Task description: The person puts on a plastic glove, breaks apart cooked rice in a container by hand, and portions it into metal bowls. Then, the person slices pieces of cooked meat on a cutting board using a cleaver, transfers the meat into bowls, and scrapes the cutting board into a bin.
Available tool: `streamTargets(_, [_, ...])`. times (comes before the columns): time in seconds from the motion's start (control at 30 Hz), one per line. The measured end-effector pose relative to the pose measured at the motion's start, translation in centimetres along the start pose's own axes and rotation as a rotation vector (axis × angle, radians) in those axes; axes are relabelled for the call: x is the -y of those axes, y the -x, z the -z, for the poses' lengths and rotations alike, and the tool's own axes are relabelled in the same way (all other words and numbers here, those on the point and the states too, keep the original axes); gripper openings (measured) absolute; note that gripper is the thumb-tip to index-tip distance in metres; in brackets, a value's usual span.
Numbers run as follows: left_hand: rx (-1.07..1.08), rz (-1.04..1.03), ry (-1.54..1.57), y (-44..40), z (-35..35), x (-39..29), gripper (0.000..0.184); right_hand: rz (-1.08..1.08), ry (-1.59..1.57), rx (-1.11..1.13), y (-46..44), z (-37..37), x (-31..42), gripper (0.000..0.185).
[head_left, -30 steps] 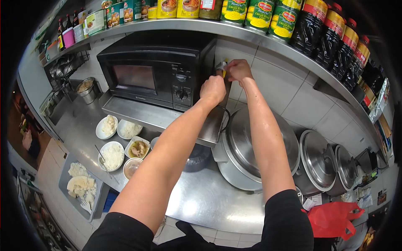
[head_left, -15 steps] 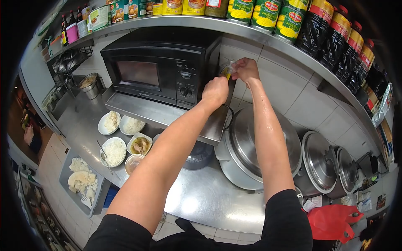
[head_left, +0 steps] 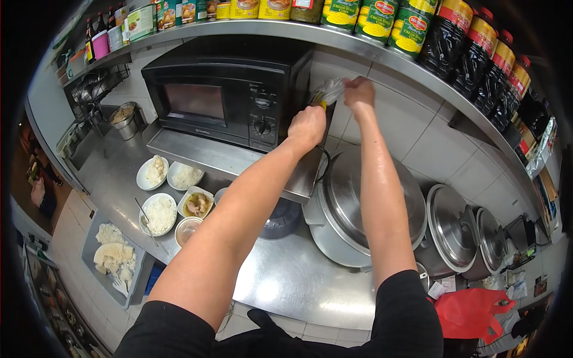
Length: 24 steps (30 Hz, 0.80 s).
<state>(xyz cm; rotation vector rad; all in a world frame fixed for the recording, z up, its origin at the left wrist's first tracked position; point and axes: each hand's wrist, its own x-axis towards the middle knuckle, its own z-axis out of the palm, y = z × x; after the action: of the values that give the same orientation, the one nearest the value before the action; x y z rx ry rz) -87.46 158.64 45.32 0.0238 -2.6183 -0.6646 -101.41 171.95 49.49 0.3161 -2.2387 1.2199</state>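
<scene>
A crinkled clear plastic bag [head_left: 333, 90] stretches between my two hands, beside the right side of the black microwave [head_left: 221, 98]. My left hand [head_left: 307, 126] is a closed fist at the bag's lower end. A small yellow piece [head_left: 323, 104] shows just above its thumb; what it belongs to I cannot make out. My right hand [head_left: 360, 95], slightly blurred, pinches the bag's upper end in front of the tiled wall. Below my right forearm stands a large lidded pot [head_left: 343, 197].
Bowls of rice [head_left: 160, 215] and a bowl of soup with meat [head_left: 197, 204] stand on the steel counter [head_left: 286, 286]. A grey tub [head_left: 92, 256] holds rice scraps. Overhead, a shelf [head_left: 268, 28] carries cans and bottles. A red bag [head_left: 471, 313] is at right.
My right hand has moved up and right, away from my left, drawing out a longer stretch of the clear plastic bag. My left hand has stayed nearly in place.
</scene>
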Motion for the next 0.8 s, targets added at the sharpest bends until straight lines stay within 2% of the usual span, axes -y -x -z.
streamTargets(0.1, [0.035,-0.024,-0.011,0.1,0.1,-0.1,0.019,0.076,-0.069,-0.055,-1.0,1.2,-1.2,0.025])
streamTargets(0.17, [0.020,-0.033,-0.003,-0.1,0.0,-0.2,0.018,-0.153,-0.329,-0.188,2.2,5.7,4.3,0.021])
streamTargets(0.23, [0.060,-0.043,-0.035,0.1,-0.5,0.0,0.018,-0.028,-1.005,-0.366,2.4,8.6,3.8,0.017])
streamTargets(0.27, [0.059,-0.049,-0.027,0.1,-0.8,0.2,0.018,-0.022,-0.998,-0.369,3.0,10.0,3.2,0.017])
streamTargets(0.33, [0.184,-0.132,-0.036,0.4,-1.3,0.2,0.024,0.032,-1.101,-0.042,6.2,13.8,2.5,0.015])
streamTargets(0.37, [0.192,-0.152,-0.022,0.5,-1.2,-0.2,0.024,0.035,-1.082,-0.061,8.2,14.6,2.2,0.015])
streamTargets(0.43, [0.385,-0.075,0.010,1.4,1.0,-1.0,0.043,-0.016,-1.198,0.042,12.6,14.7,2.8,0.016])
streamTargets(0.47, [0.301,-0.142,0.103,1.2,-0.3,0.8,0.044,-0.020,-1.186,0.034,14.7,15.2,2.9,0.016])
streamTargets(0.53, [-0.106,-0.137,0.622,7.2,4.5,1.0,0.045,-0.046,-1.129,0.255,19.0,15.5,3.6,0.017])
streamTargets(0.57, [-0.109,-0.067,1.011,9.9,5.7,2.0,0.048,-0.055,-1.130,0.260,21.2,15.1,4.1,0.017])
streamTargets(0.6, [0.053,0.155,1.379,13.1,8.1,3.4,0.054,-0.030,-1.160,0.268,23.5,14.2,4.7,0.018])
streamTargets(0.63, [0.134,0.214,1.421,16.5,10.8,4.7,0.054,-0.007,-1.194,0.284,25.8,13.0,5.6,0.020])
streamTargets(0.7, [0.301,0.107,1.357,22.7,11.8,9.5,0.057,-0.111,-1.224,0.377,30.4,9.7,8.7,0.015])
streamTargets(0.77, [0.260,0.298,1.478,28.6,14.9,13.2,0.053,0.044,-0.977,0.525,35.4,5.0,12.0,0.011])
streamTargets(0.8, [0.255,0.479,1.638,31.1,16.7,16.4,0.052,-0.022,-1.003,0.582,38.4,3.1,15.3,0.012])
